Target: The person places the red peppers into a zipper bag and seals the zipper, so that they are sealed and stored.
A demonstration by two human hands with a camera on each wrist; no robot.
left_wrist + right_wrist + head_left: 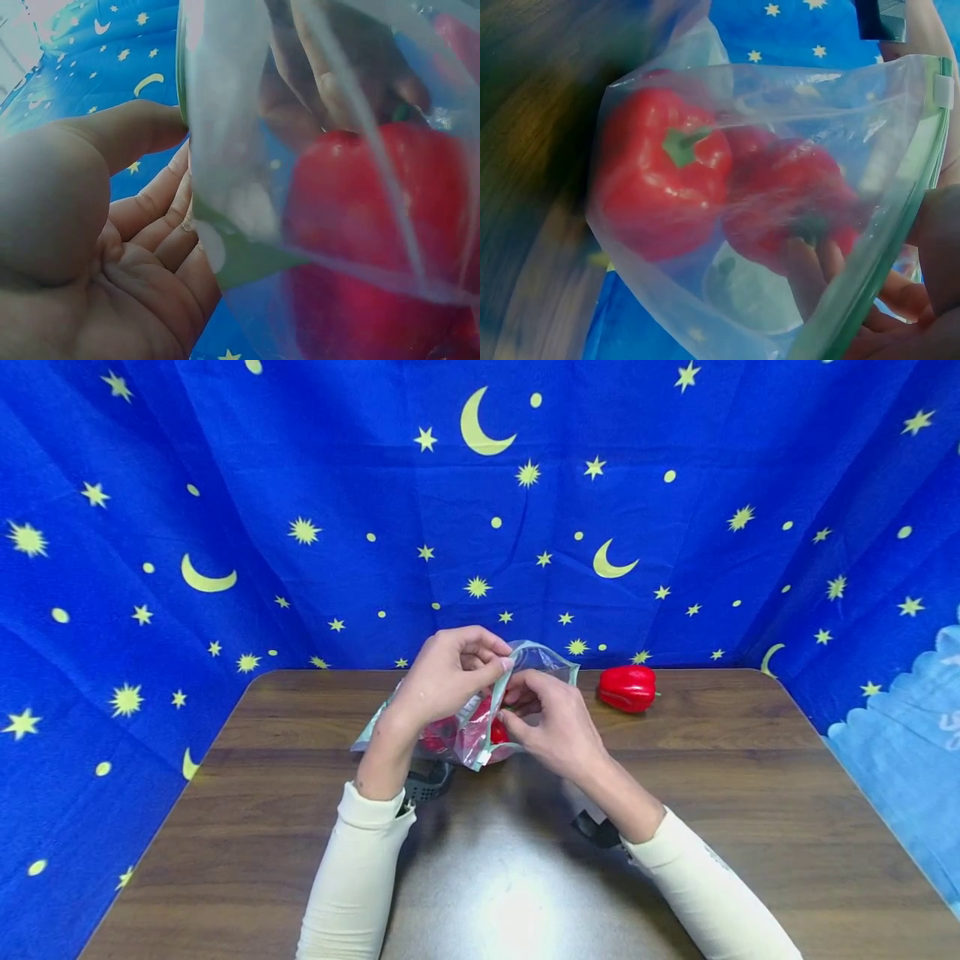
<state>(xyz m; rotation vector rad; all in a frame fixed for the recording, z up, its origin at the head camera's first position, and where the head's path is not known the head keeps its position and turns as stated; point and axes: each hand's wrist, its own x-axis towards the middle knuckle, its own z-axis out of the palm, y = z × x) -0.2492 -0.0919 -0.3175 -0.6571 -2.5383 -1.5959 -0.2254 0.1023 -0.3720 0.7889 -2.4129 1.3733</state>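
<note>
A clear zip bag (536, 658) with a pale green zip edge is held up, its mouth spread, over the back of the table. My left hand (450, 675) pinches one side of the rim between thumb and fingers. The right hand (555, 722) reaches in through the mouth, its fingertips at the green stem of a red bell pepper (382, 225) inside. Beside that one, another red bell pepper (656, 176) lies in the bag, stem showing through the plastic. Part of the contents is hidden by the hands and the cloudy film.
One more red bell pepper (628, 688) lies on the wooden table (300, 827) near its back edge, to the right of the bag. A blue cloth (390, 527) with moons and stars hangs behind the table. Light blue fabric (900, 743) shows at the right.
</note>
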